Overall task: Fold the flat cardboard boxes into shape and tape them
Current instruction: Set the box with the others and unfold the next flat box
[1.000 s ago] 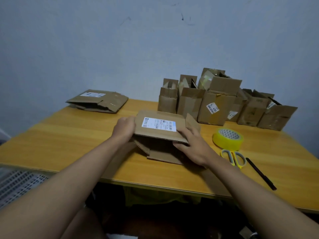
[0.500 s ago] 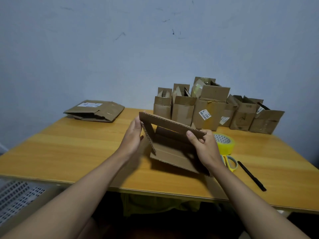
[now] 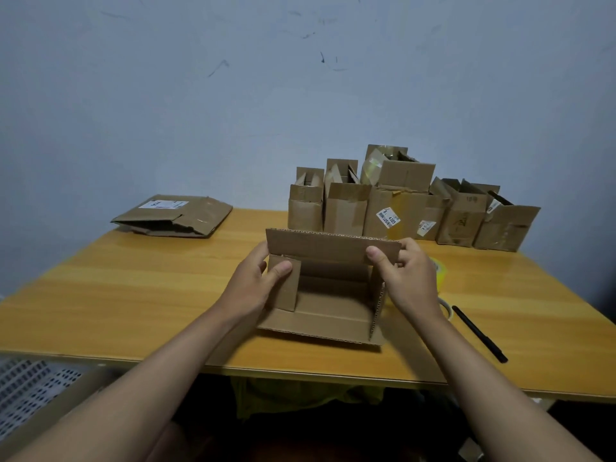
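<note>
Tabletop (image 3: pixel 133 295): half-opened brown cardboard box (image 3: pixel 330 295)

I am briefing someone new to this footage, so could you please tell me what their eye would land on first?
First, the opened cardboard box at the middle of the wooden table, gripped by the left hand at its left flap and the right hand at its top flap. Behind it, against the wall, stands a row of folded boxes. At the far left lies a flat box.
</note>
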